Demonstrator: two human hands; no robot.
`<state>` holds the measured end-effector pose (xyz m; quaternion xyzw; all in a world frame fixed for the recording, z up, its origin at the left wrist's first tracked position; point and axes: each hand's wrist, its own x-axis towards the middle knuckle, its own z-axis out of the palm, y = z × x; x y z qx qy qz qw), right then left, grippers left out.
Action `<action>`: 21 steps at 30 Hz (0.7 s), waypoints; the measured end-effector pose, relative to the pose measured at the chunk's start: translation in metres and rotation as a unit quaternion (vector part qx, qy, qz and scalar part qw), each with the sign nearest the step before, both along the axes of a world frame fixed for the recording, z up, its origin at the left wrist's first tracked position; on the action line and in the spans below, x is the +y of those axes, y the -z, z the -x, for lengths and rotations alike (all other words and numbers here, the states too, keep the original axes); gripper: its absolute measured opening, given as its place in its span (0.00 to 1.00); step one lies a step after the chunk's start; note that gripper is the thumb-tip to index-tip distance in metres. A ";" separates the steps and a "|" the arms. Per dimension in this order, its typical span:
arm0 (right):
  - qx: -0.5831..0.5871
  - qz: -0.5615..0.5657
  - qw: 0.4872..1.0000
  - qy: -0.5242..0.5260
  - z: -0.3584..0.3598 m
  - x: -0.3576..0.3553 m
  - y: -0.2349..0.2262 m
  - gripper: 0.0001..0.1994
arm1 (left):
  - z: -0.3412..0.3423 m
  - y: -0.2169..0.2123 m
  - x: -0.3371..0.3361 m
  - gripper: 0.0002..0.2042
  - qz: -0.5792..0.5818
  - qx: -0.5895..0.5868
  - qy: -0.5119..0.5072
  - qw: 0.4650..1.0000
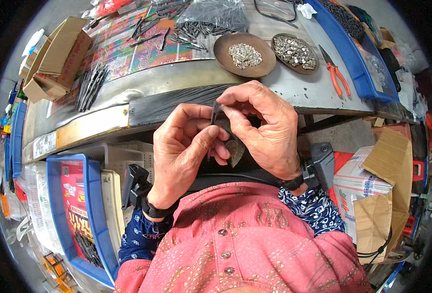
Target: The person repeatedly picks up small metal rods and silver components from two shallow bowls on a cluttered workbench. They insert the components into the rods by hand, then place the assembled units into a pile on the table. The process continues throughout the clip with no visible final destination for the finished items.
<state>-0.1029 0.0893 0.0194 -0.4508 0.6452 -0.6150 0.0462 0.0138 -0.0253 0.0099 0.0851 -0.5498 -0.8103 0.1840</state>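
So, slim dark piece upright in pinching left fingers, right fingers at its top, hold unclear

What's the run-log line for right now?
left hand: holds slim dark piece | right hand: at its upper end | bench: brown dish of small silvery parts, red-handled pliers

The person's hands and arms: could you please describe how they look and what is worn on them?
The left hand and right hand wear no gloves. A black left wristband and black right wristband each carry a blocky dark device. The left sleeve and right sleeve are dark blue with white patterns.
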 end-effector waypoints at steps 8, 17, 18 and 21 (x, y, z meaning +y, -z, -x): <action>-0.013 -0.005 1.000 0.013 -0.004 -0.001 0.002 0.09 | -0.002 0.003 0.003 0.10 0.009 -0.014 -0.010 1.000; 0.022 -0.014 1.000 0.013 -0.002 -0.001 0.005 0.09 | -0.001 0.006 0.006 0.10 0.116 -0.025 -0.066 0.991; 0.038 -0.011 0.999 0.017 -0.001 -0.001 0.005 0.09 | -0.001 0.007 0.007 0.10 0.138 -0.024 -0.081 0.987; 0.075 -0.006 0.997 0.026 0.000 -0.002 0.007 0.09 | 0.000 0.009 0.009 0.10 0.207 -0.032 -0.116 0.971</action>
